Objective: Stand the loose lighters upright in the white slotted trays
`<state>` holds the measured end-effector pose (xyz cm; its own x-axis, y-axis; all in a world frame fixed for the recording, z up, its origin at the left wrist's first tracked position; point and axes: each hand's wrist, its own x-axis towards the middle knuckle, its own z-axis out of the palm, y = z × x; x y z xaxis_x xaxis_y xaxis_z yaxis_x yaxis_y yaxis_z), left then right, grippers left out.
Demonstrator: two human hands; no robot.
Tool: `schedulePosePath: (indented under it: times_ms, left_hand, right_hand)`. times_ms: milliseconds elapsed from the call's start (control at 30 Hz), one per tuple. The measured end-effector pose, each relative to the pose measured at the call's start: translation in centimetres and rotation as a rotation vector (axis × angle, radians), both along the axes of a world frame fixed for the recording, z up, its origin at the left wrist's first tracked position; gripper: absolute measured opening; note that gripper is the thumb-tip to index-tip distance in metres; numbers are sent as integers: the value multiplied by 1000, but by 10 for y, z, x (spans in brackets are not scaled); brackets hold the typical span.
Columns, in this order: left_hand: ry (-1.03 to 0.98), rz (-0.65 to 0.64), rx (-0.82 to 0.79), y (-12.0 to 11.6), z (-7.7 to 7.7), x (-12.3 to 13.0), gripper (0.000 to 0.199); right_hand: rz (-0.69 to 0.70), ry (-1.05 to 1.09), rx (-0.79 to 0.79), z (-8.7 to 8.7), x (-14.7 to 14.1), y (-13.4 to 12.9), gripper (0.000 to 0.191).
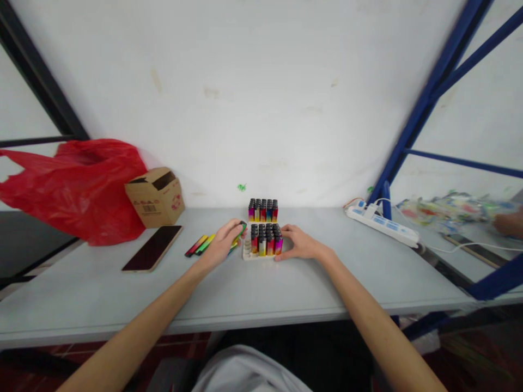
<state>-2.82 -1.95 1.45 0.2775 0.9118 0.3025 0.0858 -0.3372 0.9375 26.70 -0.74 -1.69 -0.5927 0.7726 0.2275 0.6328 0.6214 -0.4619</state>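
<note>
My left hand [223, 239] is closed round a lighter [242, 226] with a green body, just left of the near rack. That white rack [247, 255] holds several coloured lighters [266, 242] upright, and the slots in its left column are bare. Against the rack's right side rests my right hand [297, 243], fingers bent round the edge and thumb at the front corner. Loose lighters [200, 246] in red, yellow and green lie on the table left of and partly under my left hand. Behind stands a second group of upright lighters [263, 211].
On the left are a phone [153, 248], a cardboard box [157, 198] and a red plastic bag [98, 190]. A white power strip [382, 224] with cables lies at right by a blue metal frame [425, 117]. Another person's hand [509, 223] shows at the far right edge.
</note>
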Motion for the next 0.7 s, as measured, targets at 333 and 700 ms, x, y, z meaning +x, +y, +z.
schedulePosePath:
  times_ms: [333, 700]
  left_hand:
    - [205, -105, 192, -9, -1, -3, 29]
    - [288, -149, 282, -8, -4, -12, 28]
  right_hand:
    - [-13, 14, 1, -3, -1, 1, 82]
    - [-5, 22, 12, -3, -1, 2, 81]
